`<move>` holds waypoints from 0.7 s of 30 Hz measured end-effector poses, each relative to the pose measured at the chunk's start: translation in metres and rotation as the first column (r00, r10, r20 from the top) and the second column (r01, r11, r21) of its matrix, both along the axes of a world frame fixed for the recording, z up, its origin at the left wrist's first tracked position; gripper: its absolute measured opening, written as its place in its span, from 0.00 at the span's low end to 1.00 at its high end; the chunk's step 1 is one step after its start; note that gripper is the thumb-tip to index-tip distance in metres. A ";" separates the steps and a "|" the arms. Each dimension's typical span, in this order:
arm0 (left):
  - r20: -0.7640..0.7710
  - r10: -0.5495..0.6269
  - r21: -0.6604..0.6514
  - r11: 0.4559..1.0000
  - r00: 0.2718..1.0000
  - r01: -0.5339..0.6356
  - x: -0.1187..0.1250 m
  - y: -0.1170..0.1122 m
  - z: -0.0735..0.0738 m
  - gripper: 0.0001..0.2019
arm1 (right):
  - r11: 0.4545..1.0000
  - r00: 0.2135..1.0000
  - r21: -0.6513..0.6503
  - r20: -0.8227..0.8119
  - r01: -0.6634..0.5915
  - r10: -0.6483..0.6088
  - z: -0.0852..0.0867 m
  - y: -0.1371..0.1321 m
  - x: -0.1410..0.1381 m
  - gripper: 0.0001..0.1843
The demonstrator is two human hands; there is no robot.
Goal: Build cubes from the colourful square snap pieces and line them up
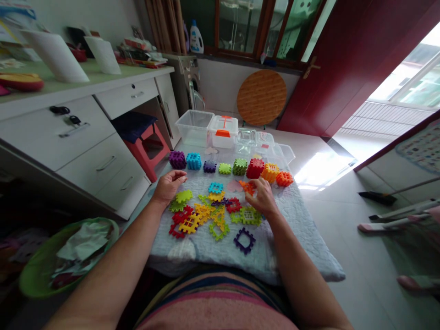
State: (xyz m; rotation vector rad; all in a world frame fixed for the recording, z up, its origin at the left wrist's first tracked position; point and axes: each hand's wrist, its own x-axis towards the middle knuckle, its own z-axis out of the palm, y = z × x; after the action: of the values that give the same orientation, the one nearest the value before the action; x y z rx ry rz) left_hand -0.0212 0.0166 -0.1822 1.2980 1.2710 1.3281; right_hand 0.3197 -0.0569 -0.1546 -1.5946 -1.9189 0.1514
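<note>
My right hand sits over a small orange waffle-block piece, its fingertips closed on it. My left hand rests curled on the pale blue quilt, holding nothing, with a lime green piece just below it. Interlocking plastic waffle blocks in several colours stand in a row of built cubes across the quilt's far side, including a purple cube and a red cube. Loose yellow, red and green pieces lie between my hands, and a purple square frame lies near the front.
Transparent plastic bins and a white box with an orange latch stand beyond the quilt. A white drawer desk and pink stool are on the left. A green basin of cloths sits low left. The quilt lies on a tiled floor.
</note>
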 end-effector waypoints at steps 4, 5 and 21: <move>0.034 0.011 -0.010 1.000 0.999 -0.010 0.001 -0.001 0.003 0.15 | 0.988 0.988 0.067 -0.085 0.136 -0.130 -0.004 0.004 0.018 0.16; 0.028 0.011 -0.010 1.000 1.000 -0.010 0.001 -0.001 0.003 0.15 | 0.983 0.982 0.077 -0.099 0.169 -0.161 -0.004 0.004 0.021 0.17; -0.018 0.006 0.003 1.000 1.000 -0.006 -0.003 0.003 -0.009 0.16 | 0.942 0.932 -0.031 0.162 0.334 -0.325 0.002 -0.005 -0.003 0.17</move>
State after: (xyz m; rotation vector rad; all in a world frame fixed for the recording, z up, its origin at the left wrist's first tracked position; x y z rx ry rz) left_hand -0.0245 0.0193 -0.1908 1.3119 1.2869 1.3255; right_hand 0.3170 -0.0616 -0.1530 -1.9935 -1.7384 -0.0605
